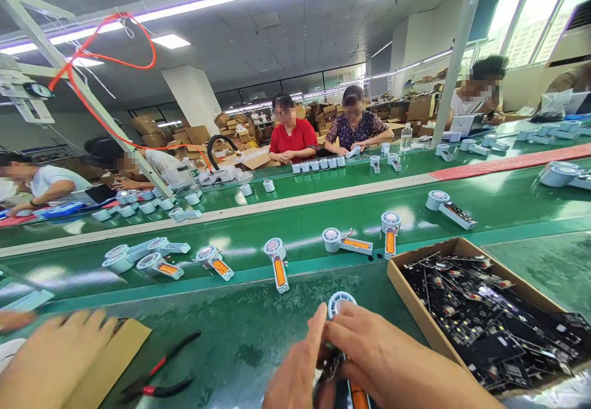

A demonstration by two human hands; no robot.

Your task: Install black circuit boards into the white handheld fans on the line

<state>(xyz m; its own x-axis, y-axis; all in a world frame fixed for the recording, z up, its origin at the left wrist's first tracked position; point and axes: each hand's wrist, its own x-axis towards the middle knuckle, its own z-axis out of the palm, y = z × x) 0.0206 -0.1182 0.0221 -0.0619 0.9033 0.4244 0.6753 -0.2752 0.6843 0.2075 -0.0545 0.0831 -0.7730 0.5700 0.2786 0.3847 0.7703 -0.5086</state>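
Close in front of me is a light-blue handheld fan (342, 301) with its round head pointing away and an orange battery in its open handle. My right hand (373, 341) curls around the fan from the right, fingers bent over the handle just below the head. My left hand (295, 369) presses in from the left, fingers together along the handle, slightly blurred. A small dark part shows between my hands, too hidden to name. At right, a cardboard box (427, 319) holds many black circuit boards (484, 310).
Pliers (159, 366) with red-and-black handles lie to the left, near another person's blurred hand (60, 360) over a cardboard piece (122, 360). Several handheld fans (276, 261) rest along the green conveyor belt (305, 212). Co-workers sit across the line.
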